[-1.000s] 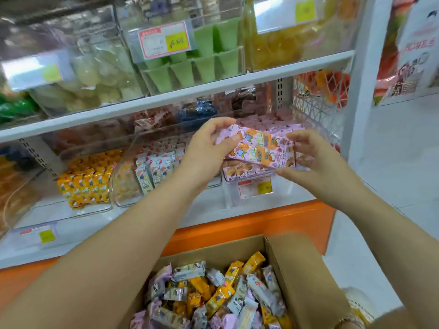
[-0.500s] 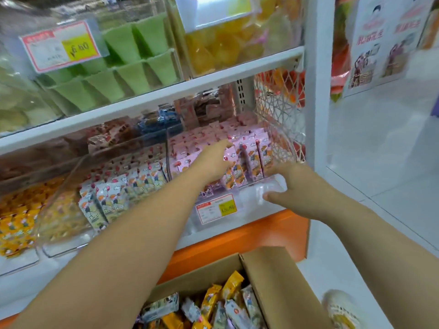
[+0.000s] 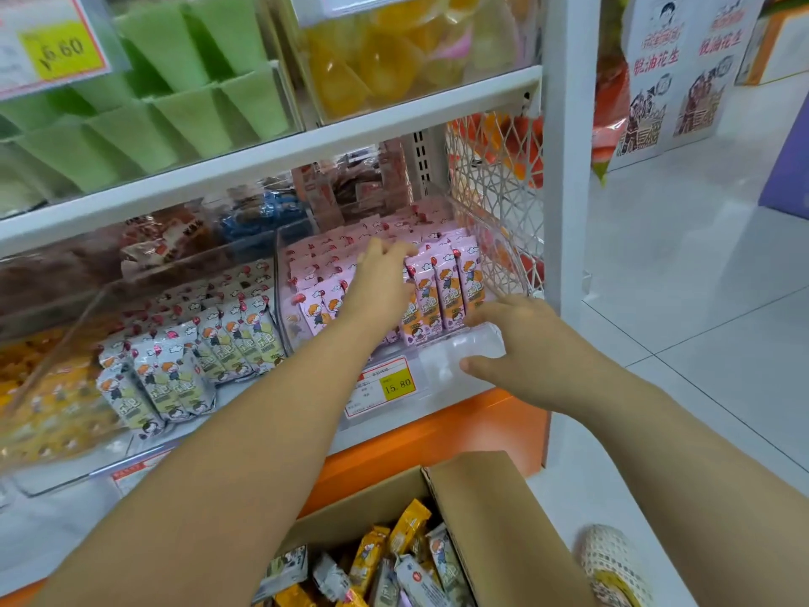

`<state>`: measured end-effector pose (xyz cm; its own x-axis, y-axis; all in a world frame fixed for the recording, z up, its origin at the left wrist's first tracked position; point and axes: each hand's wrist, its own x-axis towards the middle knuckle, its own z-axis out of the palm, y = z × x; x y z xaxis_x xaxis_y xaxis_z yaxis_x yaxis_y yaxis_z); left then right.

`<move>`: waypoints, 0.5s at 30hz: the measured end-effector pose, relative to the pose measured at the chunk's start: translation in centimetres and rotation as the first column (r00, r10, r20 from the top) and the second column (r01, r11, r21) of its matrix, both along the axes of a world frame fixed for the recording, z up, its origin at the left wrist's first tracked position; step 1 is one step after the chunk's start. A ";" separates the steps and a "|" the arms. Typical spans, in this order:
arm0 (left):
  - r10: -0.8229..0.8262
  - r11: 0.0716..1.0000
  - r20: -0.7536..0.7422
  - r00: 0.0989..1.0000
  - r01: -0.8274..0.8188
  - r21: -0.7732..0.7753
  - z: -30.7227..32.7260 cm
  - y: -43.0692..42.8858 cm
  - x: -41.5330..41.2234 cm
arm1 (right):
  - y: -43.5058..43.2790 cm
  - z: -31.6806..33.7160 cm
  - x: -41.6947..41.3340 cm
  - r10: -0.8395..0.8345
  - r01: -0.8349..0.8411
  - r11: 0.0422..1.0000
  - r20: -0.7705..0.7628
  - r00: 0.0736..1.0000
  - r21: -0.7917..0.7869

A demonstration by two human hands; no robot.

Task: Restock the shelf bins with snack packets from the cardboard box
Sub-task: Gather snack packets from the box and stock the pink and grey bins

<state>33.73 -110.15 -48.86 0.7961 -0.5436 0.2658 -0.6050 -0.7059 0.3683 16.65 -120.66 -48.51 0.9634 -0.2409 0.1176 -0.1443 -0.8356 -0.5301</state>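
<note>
Pink packets (image 3: 444, 291) upright | left hand (image 3: 380, 280) flat atop | right hand (image 3: 523, 343) seemingly grips bin (image 3: 437, 365)

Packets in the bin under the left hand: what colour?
The packets in the clear bin are pink with cartoon figures; head view.

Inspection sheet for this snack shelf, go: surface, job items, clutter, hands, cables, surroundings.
Surface: white shelf.
Job's things: pink packets stand in rows in the right bin; cardboard box below holds mixed packets.
Clutter: nothing seen.
Grippers: left hand flat on the pink packets; right hand holds the right bin's front lip.
Cables: nothing seen.
Surroundings: tiled floor, poster at right.
</note>
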 end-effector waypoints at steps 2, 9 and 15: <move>0.013 0.999 -0.012 1.000 -0.014 -0.037 0.0 0.1 -0.1 | 0.1 0.0 0.1 -0.001 0.001 1.000 -0.006 1.000 -0.003; 0.035 0.999 -0.009 0.999 -0.035 -0.010 0.8 1.4 -0.9 | 0.3 -0.1 0.3 -0.048 0.047 0.999 0.034 0.998 0.026; -0.003 0.999 0.044 0.999 0.005 -0.047 1.7 3.7 -3.2 | 1.5 -0.1 0.6 -0.040 0.041 0.999 0.180 0.983 -0.002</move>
<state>30.55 -106.49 -47.20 0.7809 -0.5330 0.3257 -0.6242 -0.6857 0.3744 17.27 -119.13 -48.64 0.9160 -0.2777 0.2895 -0.0806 -0.8343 -0.5454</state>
